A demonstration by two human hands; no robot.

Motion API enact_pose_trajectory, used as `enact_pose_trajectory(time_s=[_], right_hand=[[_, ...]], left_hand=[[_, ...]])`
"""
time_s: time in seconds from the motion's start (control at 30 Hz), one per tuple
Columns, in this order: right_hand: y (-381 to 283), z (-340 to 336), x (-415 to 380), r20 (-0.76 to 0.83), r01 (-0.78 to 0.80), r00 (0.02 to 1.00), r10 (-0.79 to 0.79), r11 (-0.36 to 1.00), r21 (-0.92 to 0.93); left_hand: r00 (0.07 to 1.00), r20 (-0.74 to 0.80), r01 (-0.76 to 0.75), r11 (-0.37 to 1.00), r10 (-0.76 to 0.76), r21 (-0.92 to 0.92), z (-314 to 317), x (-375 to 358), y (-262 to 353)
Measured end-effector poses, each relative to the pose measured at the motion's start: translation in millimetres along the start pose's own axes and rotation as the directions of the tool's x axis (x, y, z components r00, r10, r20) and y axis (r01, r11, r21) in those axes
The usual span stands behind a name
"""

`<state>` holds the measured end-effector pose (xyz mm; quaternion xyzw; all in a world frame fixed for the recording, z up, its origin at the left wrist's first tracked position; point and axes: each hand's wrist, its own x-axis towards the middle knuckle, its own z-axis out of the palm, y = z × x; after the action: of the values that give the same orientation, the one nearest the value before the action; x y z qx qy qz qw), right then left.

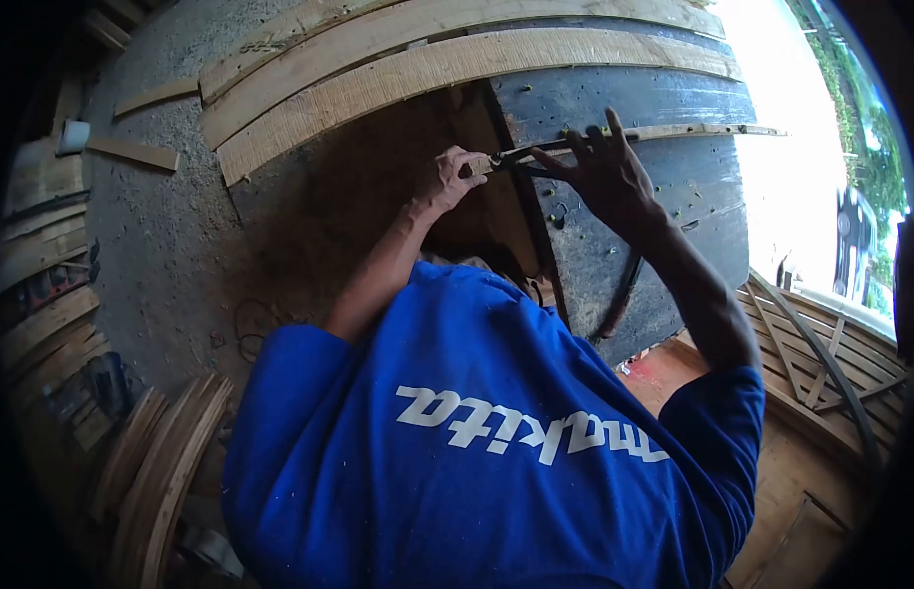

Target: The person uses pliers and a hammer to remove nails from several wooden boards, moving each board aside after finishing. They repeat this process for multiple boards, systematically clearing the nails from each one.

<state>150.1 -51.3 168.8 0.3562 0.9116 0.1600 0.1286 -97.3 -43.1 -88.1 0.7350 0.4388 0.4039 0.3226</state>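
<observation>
My left hand (449,180) is closed, thumb and fingers pinching a small pale wooden piece (482,165) at the board's left edge. Dark, thin tool handles (521,155), perhaps of pliers or pincers, run from that piece toward my right hand (614,182). The fingers of my right hand are spread above the black board (663,196), the thumb reaching left beside the handles. A narrow wooden strip (702,130) extends right from beyond this hand. A dark tool with a brownish handle (622,299), possibly a hammer, lies on the board nearer my body.
Several long curved planks (457,59) lie across the far side. Small yellowish pegs or nail heads dot the black board. Curved wooden pieces (167,471) are stacked at lower left. A slatted wooden frame (810,353) stands at right. Sawdust covers the ground (172,236).
</observation>
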Motion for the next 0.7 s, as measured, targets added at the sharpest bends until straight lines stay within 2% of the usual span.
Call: enact_pose_trajectory(time_s=[0.03,0.07,0.13,0.17,0.23,0.27,0.33,0.47,0.53,0.57,0.63,0.7], right_hand=[[1,-3,10,-0.012,0.07,0.997,-0.07,0.997,-0.045],[1,-8,21,-0.007,0.076,0.997,-0.077,0.996,-0.045],[-3,-20,45,0.215,0.203,0.964,-0.159,0.959,-0.2],[-7,-26,54,0.218,0.216,0.961,-0.17,0.955,-0.205],[-15,-36,70,0.394,0.341,0.896,-0.203,0.885,-0.319],[-19,-40,75,0.395,0.353,0.893,-0.215,0.878,-0.322],[-25,-46,86,0.492,0.464,0.835,-0.246,0.795,-0.391],[-31,-40,94,0.518,0.422,0.831,-0.202,0.835,-0.352],[-19,-30,90,0.394,0.351,0.891,-0.225,0.892,-0.285],[-12,-26,90,0.394,0.352,0.891,-0.226,0.891,-0.287],[-2,-22,89,0.319,0.335,0.906,-0.279,0.932,-0.137],[1,-20,89,0.307,0.333,0.909,-0.281,0.933,-0.134]], left_hand=[[0.999,-0.008,0.044,0.999,-0.044,-0.021,2,-1,0],[0.999,-0.011,0.05,0.998,-0.05,-0.026,3,-2,0],[0.993,-0.093,-0.067,0.997,0.07,0.026,6,-4,-2],[0.992,-0.106,-0.061,0.998,0.063,0.024,7,-4,-3],[0.997,-0.075,-0.027,0.999,0.024,-0.043,11,-5,-5],[0.996,-0.088,-0.02,0.999,0.016,-0.044,13,-6,-5],[0.98,-0.188,-0.087,0.985,0.059,-0.147,18,-7,-9],[0.988,-0.15,-0.041,0.993,0.025,-0.107,19,-7,-10],[0.991,-0.119,0.043,0.994,-0.055,-0.098,20,-7,-10],[0.991,-0.122,0.043,0.994,-0.055,-0.099,20,-7,-10],[0.992,-0.014,0.125,0.99,-0.126,-0.069,9,-4,1],[0.995,-0.071,0.066,0.996,-0.071,-0.063,15,-5,-6]])
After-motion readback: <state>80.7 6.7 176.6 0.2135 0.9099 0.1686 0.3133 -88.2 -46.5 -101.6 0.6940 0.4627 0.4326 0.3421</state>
